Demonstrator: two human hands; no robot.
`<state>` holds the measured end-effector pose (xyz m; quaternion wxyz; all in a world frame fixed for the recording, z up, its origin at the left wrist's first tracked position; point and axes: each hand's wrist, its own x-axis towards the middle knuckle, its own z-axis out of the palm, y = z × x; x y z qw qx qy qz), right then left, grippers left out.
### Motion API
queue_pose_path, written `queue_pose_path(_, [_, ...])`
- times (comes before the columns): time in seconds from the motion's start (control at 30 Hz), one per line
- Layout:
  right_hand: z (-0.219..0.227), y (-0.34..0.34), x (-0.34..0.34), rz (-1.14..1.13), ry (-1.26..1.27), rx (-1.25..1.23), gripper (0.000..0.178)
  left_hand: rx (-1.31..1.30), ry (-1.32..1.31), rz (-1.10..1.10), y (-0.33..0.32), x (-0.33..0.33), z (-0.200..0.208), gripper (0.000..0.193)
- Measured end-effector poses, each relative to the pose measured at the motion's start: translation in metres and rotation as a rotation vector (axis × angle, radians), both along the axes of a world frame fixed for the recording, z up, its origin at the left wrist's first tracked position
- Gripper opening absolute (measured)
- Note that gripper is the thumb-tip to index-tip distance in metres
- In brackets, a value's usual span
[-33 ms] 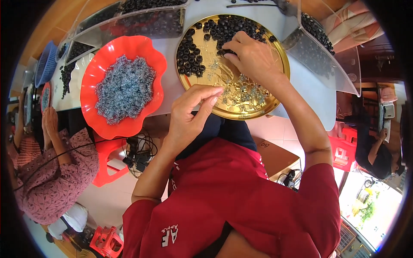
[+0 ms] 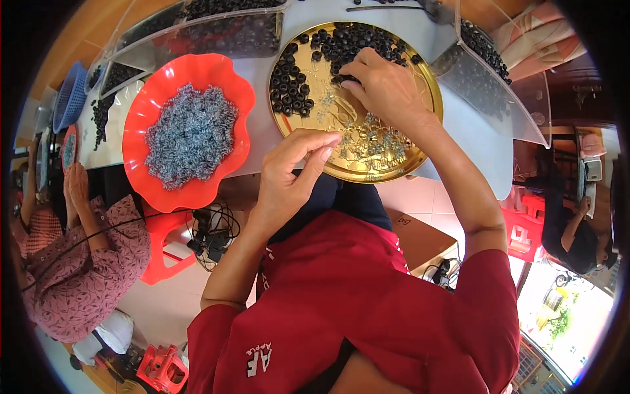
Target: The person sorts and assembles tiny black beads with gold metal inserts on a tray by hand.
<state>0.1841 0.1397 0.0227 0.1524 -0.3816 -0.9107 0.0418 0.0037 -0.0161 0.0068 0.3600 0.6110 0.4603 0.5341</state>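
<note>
A round gold tray (image 2: 430, 108) lies on the table in front of me. Small black rings (image 2: 289, 88) fill its far and left parts, while small silvery springs (image 2: 377, 148) are scattered over its near part. My right hand (image 2: 387, 85) reaches over the far side, thumb and fingers closed around a black ring at the pile's edge; the fingertips partly hide it. Above the tray's near left rim, my left hand (image 2: 292, 167) pinches thumb against forefinger. Whatever sits in that pinch is too small to make out. Left of the tray, a red scalloped bowl (image 2: 141, 148) holds a heap of springs (image 2: 193, 138).
Clear plastic bins (image 2: 262, 39) of black rings stand at the back left, with another clear bin (image 2: 505, 82) at the right. A blue basket (image 2: 69, 98) is at the far left. A person in a patterned top (image 2: 98, 269) sits to my left; another person (image 2: 577, 230) is at far right.
</note>
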Motion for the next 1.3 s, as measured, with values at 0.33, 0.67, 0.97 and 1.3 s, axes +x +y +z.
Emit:
queue_pose_path(0.33, [0.016,-0.021,0.017,-0.022,0.352,-0.560,0.026,0.012,-0.068,0.033,0.011,-0.001,-0.006,0.021])
queue_pose_path(0.67, [0.019,-0.059,0.033,0.046,0.716,-1.532,0.033,0.214,0.139,-0.080,0.016,0.004,0.008,0.026])
queue_pose_path(0.97, [0.008,-0.054,0.022,0.031,0.605,-1.078,0.025,0.028,-0.147,-0.067,0.007,0.003,-0.012,0.022])
queue_pose_path(1.3, [-0.012,-0.018,-0.006,0.093,0.116,-0.024,0.014,-0.229,-0.486,-0.055,0.004,0.002,-0.012,0.025])
